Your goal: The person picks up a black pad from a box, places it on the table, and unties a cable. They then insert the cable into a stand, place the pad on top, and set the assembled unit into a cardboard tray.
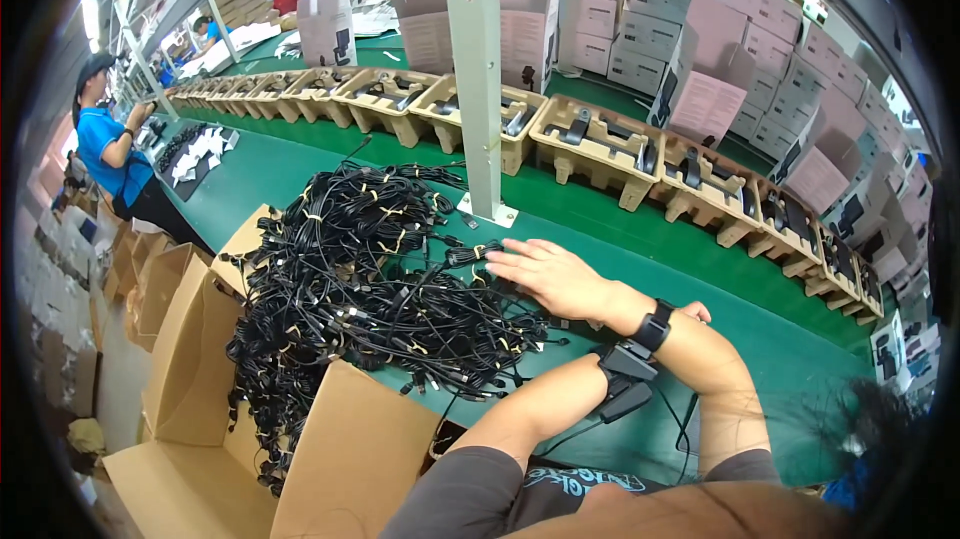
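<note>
My right hand (545, 274) reaches leftward across my body, fingers stretched out. Its fingertips are at a small tied bundle of black cable (468, 255) on the right edge of a big heap of black cables (340, 249). Many cables are coiled and bound with pale ties, with plugs sticking out. My left hand (695, 312) lies beyond my right forearm, which crosses over it. Only a bit of it shows, so its fingers and anything in them are hidden. A black device is strapped to my left wrist, and a black watch to my right.
The heap spills into an open cardboard box (360, 439) at the near left. A white post (482, 89) rises from the green table (560, 419). Moulded trays (600, 149) holding black parts line the far side, with stacked cartons (650, 29) behind. A person in blue (105, 144) stands far left.
</note>
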The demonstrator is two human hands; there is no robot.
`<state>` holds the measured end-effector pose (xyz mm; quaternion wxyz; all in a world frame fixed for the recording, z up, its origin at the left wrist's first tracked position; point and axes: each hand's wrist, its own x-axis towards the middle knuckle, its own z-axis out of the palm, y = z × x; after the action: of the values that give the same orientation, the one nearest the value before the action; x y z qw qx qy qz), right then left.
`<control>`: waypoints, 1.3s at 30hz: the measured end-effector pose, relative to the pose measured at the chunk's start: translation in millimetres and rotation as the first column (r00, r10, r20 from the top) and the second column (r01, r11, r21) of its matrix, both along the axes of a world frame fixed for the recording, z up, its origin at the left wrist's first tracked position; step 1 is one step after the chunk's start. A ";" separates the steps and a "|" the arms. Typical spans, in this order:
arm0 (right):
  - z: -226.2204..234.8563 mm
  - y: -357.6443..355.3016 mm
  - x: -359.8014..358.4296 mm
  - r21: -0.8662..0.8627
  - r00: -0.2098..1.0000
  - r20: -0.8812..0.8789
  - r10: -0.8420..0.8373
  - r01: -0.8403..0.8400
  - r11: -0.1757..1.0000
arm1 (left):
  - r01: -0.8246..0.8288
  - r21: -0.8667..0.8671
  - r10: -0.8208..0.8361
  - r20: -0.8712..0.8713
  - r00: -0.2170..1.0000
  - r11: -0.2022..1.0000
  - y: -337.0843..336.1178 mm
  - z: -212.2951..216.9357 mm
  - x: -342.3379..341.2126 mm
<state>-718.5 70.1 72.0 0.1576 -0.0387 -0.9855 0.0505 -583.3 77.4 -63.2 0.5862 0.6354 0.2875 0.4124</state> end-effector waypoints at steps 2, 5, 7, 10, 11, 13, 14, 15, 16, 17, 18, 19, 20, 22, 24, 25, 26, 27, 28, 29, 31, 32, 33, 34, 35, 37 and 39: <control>-2.4 -5.5 -9.5 -0.105 0.997 0.070 -0.034 0.041 0.994 | -0.026 0.042 0.029 -0.070 0.997 0.999 -0.6 -3.9 -0.7; 2.3 -3.2 -5.5 0.068 0.958 0.263 -0.112 0.097 0.993 | -0.043 0.110 0.062 -0.171 0.983 0.993 2.0 -11.4 0.2; 6.3 -0.5 6.4 0.116 0.972 0.195 -0.129 0.108 0.987 | -0.043 0.159 0.081 -0.237 0.968 0.986 3.9 -16.1 0.7; 20.9 -0.1 32.9 0.241 0.962 0.066 -0.266 0.243 0.939 | -0.033 0.234 0.113 -0.338 0.934 0.972 6.1 -21.5 -0.5; 28.6 -0.4 42.2 0.245 0.949 0.034 -0.314 0.297 0.923 | -0.032 0.255 0.128 -0.372 0.920 0.966 6.4 -22.7 -4.3; 36.4 18.2 95.5 0.243 0.880 -0.042 -0.473 0.469 0.849 | -0.015 0.406 -0.030 0.105 0.994 0.914 -12.5 28.2 -22.0; 39.0 16.4 97.7 0.221 0.865 -0.094 -0.493 0.501 0.837 | -0.166 0.579 0.211 -0.011 0.977 0.798 -12.3 27.0 -29.2; 41.4 17.2 103.5 0.225 0.845 -0.121 -0.521 0.535 0.814 | -0.117 0.334 0.167 -0.127 0.978 0.936 -13.5 26.4 -36.9; 47.9 17.8 120.9 0.243 0.801 -0.135 -0.583 0.597 0.764 | -0.048 0.070 0.063 -0.214 0.975 0.996 -13.5 31.3 -36.9; 47.7 22.4 139.4 0.267 0.762 -0.152 -0.630 0.645 0.716 | -0.074 -0.016 0.074 -0.035 0.997 0.997 -26.9 53.1 -42.0; 47.1 26.0 157.9 0.290 0.719 -0.169 -0.674 0.690 0.664 | -0.045 -0.007 0.044 -0.039 0.998 0.999 -27.0 57.7 -43.2; 48.2 25.2 169.6 0.309 0.689 -0.180 -0.702 0.717 0.624 | -0.128 0.066 0.129 -0.014 0.992 0.990 -28.7 60.6 -47.4; 48.8 23.8 181.1 0.328 0.657 -0.192 -0.729 0.743 0.584 | -0.211 0.135 0.211 0.018 0.977 0.968 -29.1 62.9 -50.8; 43.1 22.7 202.2 0.349 0.622 -0.184 -0.761 0.765 0.541 | -0.634 0.449 0.578 0.275 0.769 0.630 -26.5 69.0 -57.9; 42.7 12.2 223.2 0.341 0.588 -0.156 -0.794 0.786 0.515 | -0.671 0.627 0.749 0.201 0.631 0.397 -22.7 85.3 -67.6; 41.4 7.0 224.8 0.340 0.582 -0.160 -0.797 0.791 0.509 | -0.670 0.586 0.763 0.130 0.633 0.456 -19.6 82.6 -71.7; 39.2 1.1 226.3 0.203 0.627 -0.187 -0.757 0.778 0.594 | -0.698 0.516 0.785 0.077 0.614 0.496 -17.9 79.9 -72.1; 37.6 -4.3 227.7 0.063 0.663 -0.223 -0.714 0.741 0.668 | -0.648 0.527 0.761 0.002 0.649 0.550 -13.4 70.1 -73.4; 36.9 -10.1 224.9 0.060 0.662 -0.231 -0.713 0.741 0.668 | -0.596 0.537 0.737 -0.074 0.672 0.597 -11.4 65.6 -77.5; 36.7 -15.8 220.1 -0.245 0.652 -0.170 -0.739 0.699 0.672 | -0.591 0.545 0.738 -0.078 0.671 0.595 -9.5 61.5 -78.7; 32.8 -21.2 214.6 -0.694 0.669 -0.090 -0.738 0.490 0.528 | -0.257 0.126 0.264 -0.042 0.964 0.958 -7.9 57.3 -79.0; 28.0 -20.1 215.1 -0.698 0.661 -0.093 -0.745 0.490 0.522 | -0.247 0.126 0.255 -0.049 0.966 0.961 -9.1 57.6 -74.5; 20.9 -17.1 215.6 -0.740 0.652 -0.113 -0.750 0.448 0.501 | -0.066 -0.151 0.101 0.239 0.966 0.986 -11.8 57.9 -66.8; 16.3 -15.4 217.3 -0.779 0.639 -0.133 -0.757 0.405 0.478 | 0.192 -0.353 0.026 0.531 0.847 0.916 -16.0 62.7 -60.9; 19.1 -12.7 217.5 -0.639 0.637 -0.185 -0.748 0.501 0.584 | 0.300 -0.404 -0.049 0.525 0.850 0.864 -23.3 81.4 -64.7; 31.7 -14.6 212.1 -0.361 0.595 -0.298 -0.747 0.653 0.665 | 0.446 -0.383 -0.160 0.588 0.793 0.809 -12.6 66.1 -72.3; 40.0 -11.4 203.8 -0.040 0.710 -0.351 -0.610 0.639 0.768 | 0.550 -0.381 -0.213 0.644 0.735 0.744 -14.5 65.9 -78.3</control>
<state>-514.7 58.7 111.9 0.3364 -0.3535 -0.8719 -0.0412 -661.6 62.9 2.7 0.8746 0.3360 0.0637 0.3437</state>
